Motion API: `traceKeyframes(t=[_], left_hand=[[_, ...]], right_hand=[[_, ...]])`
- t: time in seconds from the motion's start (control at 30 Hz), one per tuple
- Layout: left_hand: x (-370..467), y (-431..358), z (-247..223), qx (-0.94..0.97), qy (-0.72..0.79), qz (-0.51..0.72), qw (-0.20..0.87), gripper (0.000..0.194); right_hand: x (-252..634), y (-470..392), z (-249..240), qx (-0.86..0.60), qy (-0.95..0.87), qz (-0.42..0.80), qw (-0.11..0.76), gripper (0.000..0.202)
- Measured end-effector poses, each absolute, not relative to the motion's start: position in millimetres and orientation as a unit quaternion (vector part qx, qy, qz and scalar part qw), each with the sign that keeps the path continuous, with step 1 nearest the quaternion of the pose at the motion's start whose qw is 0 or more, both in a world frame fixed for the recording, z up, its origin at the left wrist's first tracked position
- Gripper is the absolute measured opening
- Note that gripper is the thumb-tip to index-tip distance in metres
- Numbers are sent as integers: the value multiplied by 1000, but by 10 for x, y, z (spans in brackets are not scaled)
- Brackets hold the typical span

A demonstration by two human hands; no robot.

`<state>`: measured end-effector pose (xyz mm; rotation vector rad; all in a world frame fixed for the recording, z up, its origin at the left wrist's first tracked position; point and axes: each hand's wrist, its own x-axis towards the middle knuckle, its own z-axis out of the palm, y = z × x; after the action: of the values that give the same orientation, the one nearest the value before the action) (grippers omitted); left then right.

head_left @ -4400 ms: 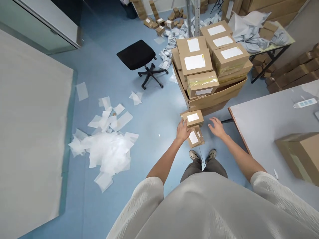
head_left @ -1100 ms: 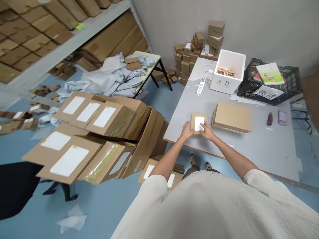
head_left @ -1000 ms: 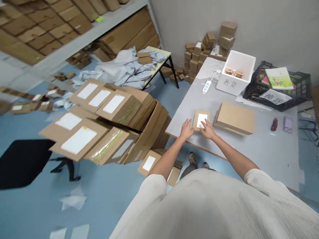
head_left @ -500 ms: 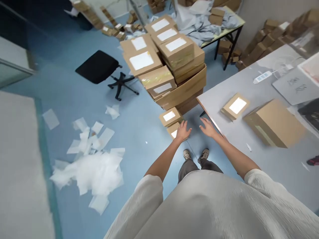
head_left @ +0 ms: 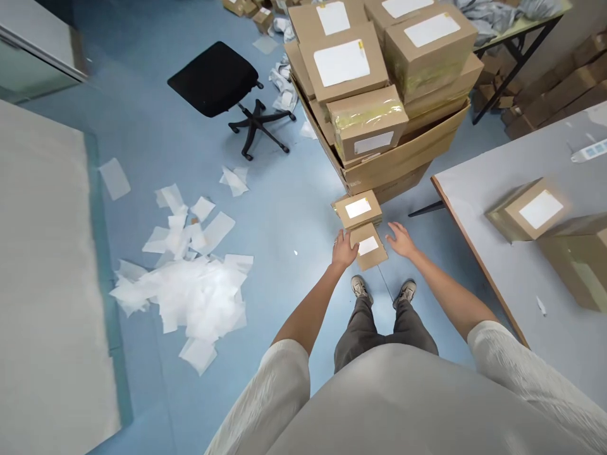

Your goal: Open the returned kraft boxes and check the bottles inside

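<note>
Ahead of my shoes lies a small brown cardboard box (head_left: 377, 257) with a white label. My left hand (head_left: 346, 249) is at its left side, fingers apart; whether it touches the box I cannot tell. My right hand (head_left: 400, 240) hovers to the right of the box with fingers spread, a gap showing between. Just beyond, a second labelled small box (head_left: 347, 215) sits against the foot of a large open carton (head_left: 408, 151). That carton is heaped with labelled, taped boxes (head_left: 351, 88).
A grey table (head_left: 502, 189) on the right bears a labelled box (head_left: 519, 212) and a larger box (head_left: 576, 265). White paper sheets (head_left: 199, 291) cover the floor at left. A black swivel chair (head_left: 215, 79) stands at the back left, a white panel (head_left: 42, 272) along the left edge.
My view has swung down and rightward, so the carton and small boxes appear larger and shifted. My hands now flank the nearer small box; the left no longer covers it.
</note>
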<state>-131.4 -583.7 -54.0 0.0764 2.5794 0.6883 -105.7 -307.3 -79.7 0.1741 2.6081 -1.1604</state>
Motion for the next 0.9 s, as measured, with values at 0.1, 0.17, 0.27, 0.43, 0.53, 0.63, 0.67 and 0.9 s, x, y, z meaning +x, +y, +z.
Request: traceKeyframes(t=[0.1,0.17,0.27,0.43,0.53,0.63,0.67,0.9], left_hand=[[-1574,-5963,-839,25,935,259,239,75],[-1733,-5997,-1093,28,934,266,237,75],[-1926,-5997,-1519,27,933,275,232,77],[-2143,-5948,-2129,-10,917,318,239,85],[-2224,-5924,-2333,-42,902,350,248,90],[-2247,-5904,-2409,-46,895,370,244,90],[-2240,-5898,-2411,-48,895,374,239,89],[-2065,-5875,-2176,-56,905,370,204,77]], right_hand=[[-1303,-3202,-1090,82,904,-397,136,69],[-1462,-3242,-1331,88,904,-397,134,70],[-1696,-3256,-1728,93,901,-402,136,72],[-2084,-3279,-2293,130,885,-418,160,85],[-2261,-3325,-2487,157,865,-446,169,94],[-2334,-3363,-2568,166,853,-472,152,99],[-2331,-3368,-2574,167,851,-477,144,98],[-2080,-3320,-2412,184,839,-497,125,90]])
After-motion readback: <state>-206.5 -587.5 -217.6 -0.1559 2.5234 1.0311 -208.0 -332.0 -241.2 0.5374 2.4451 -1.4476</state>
